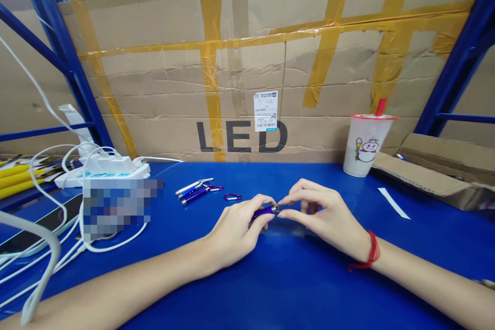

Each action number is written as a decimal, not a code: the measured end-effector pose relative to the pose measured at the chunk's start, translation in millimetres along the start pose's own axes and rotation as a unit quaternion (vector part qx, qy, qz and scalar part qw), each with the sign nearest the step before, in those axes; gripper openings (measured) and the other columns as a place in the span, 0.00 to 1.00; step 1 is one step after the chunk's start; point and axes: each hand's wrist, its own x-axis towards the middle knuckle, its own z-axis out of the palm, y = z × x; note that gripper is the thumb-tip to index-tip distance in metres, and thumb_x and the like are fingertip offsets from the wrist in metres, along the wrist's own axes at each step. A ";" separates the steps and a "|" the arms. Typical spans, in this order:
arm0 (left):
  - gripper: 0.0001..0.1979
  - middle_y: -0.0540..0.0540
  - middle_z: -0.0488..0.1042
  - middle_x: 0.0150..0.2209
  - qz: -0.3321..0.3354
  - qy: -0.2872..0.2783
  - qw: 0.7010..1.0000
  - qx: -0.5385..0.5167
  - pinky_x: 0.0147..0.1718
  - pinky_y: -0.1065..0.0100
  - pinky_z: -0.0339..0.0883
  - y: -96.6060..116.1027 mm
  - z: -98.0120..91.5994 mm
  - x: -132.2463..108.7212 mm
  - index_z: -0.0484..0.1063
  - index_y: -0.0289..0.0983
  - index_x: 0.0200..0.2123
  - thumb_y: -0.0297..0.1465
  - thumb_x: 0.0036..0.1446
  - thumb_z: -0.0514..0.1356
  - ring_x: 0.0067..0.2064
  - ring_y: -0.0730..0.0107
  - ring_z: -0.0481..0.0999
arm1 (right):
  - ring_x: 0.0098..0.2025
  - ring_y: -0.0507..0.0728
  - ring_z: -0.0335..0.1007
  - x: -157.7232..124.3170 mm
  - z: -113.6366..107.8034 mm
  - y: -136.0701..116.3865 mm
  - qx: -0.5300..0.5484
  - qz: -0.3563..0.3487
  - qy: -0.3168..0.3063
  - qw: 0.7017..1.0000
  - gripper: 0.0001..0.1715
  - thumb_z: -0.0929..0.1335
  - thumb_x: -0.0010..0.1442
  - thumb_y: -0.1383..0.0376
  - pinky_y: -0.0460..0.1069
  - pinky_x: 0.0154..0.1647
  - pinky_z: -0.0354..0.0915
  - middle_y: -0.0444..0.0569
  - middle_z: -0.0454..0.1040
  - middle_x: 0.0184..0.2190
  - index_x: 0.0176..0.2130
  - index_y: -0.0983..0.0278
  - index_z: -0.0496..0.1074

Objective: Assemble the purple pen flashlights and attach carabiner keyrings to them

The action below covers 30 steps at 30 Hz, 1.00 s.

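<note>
A small purple flashlight with a silver end lies in my left hand, gripped between thumb and fingers just above the blue table. My right hand meets its silver end, thumb and index finger closing at the tip; any tiny part between those fingertips is too small to make out. To the left of my hands, a purple carabiner clip rests alone on the table. Beyond it are a purple flashlight with a clip attached and slim silver and blue ones beside it.
A lidded cup with a red straw stands at the back right, near a white paper strip and an open cardboard box. White cables, a power strip and a phone crowd the left. A large carton walls the back.
</note>
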 end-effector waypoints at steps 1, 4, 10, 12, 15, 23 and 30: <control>0.10 0.51 0.74 0.31 0.002 -0.003 1.000 0.002 0.36 0.72 0.63 0.1 -0.2 0.1 0.65 0.40 0.44 0.32 0.61 0.48 0.32 0.72 0.73 | 0.19 0.46 0.60 -0.4 -1.0 0.5 -0.016 -0.020 0.001 1.000 0.11 0.69 0.52 0.57 0.43 0.20 0.61 0.46 0.70 0.27 0.31 0.63 0.76; 0.10 0.52 0.72 0.29 0.010 -0.006 1.000 0.007 0.35 0.72 0.62 0.8 -0.9 0.0 0.65 0.40 0.44 0.31 0.62 0.47 0.31 0.73 0.72 | 0.19 0.45 0.59 -1.6 -2.5 1.9 -0.050 -0.051 0.006 0.997 0.11 0.68 0.54 0.57 0.43 0.20 0.60 0.46 0.70 0.29 0.32 0.62 0.77; 0.10 0.52 0.71 0.28 0.019 -0.049 0.999 -0.013 0.35 0.73 0.62 1.6 -2.4 0.1 0.65 0.38 0.42 0.30 0.62 0.45 0.31 0.74 0.71 | 0.22 0.47 0.64 -2.4 -2.5 2.3 -0.088 -0.097 0.009 0.991 0.12 0.67 0.56 0.57 0.43 0.22 0.62 0.47 0.71 0.28 0.30 0.61 0.77; 0.10 0.51 0.71 0.28 0.028 -0.073 0.997 -0.025 0.35 0.73 0.62 2.3 -3.3 0.4 0.65 0.38 0.41 0.30 0.62 0.45 0.31 0.74 0.70 | 0.22 0.47 0.65 -2.7 -2.6 1.9 -0.079 -0.102 0.005 0.992 0.13 0.67 0.56 0.57 0.43 0.23 0.62 0.47 0.71 0.28 0.28 0.61 0.77; 0.10 0.51 0.70 0.28 0.035 -0.090 0.995 -0.026 0.34 0.74 0.62 3.8 -4.4 0.0 0.65 0.38 0.39 0.29 0.62 0.45 0.31 0.74 0.70 | 0.22 0.47 0.65 -3.5 -2.7 0.5 -0.068 -0.097 -0.003 0.993 0.12 0.68 0.55 0.57 0.43 0.23 0.61 0.46 0.71 0.27 0.27 0.61 0.77; 0.07 0.51 0.69 0.29 0.020 -0.102 0.994 -0.036 0.33 0.74 0.61 3.7 -4.3 -2.7 0.62 0.37 0.39 0.29 0.61 0.46 0.31 0.74 0.70 | 0.19 0.46 0.61 -5.3 -1.5 -4.1 -0.031 -0.055 -0.010 0.998 0.15 0.68 0.53 0.55 0.43 0.19 0.58 0.45 0.69 0.24 0.25 0.63 0.76; 0.07 0.51 0.70 0.29 0.015 -0.095 0.995 -0.032 0.32 0.74 0.62 3.3 -5.1 -3.5 0.62 0.38 0.40 0.29 0.61 0.47 0.32 0.73 0.71 | 0.20 0.47 0.61 -5.8 2.6 -6.4 -0.013 0.003 -0.019 1.000 0.13 0.70 0.51 0.57 0.44 0.20 0.57 0.45 0.69 0.24 0.24 0.63 0.75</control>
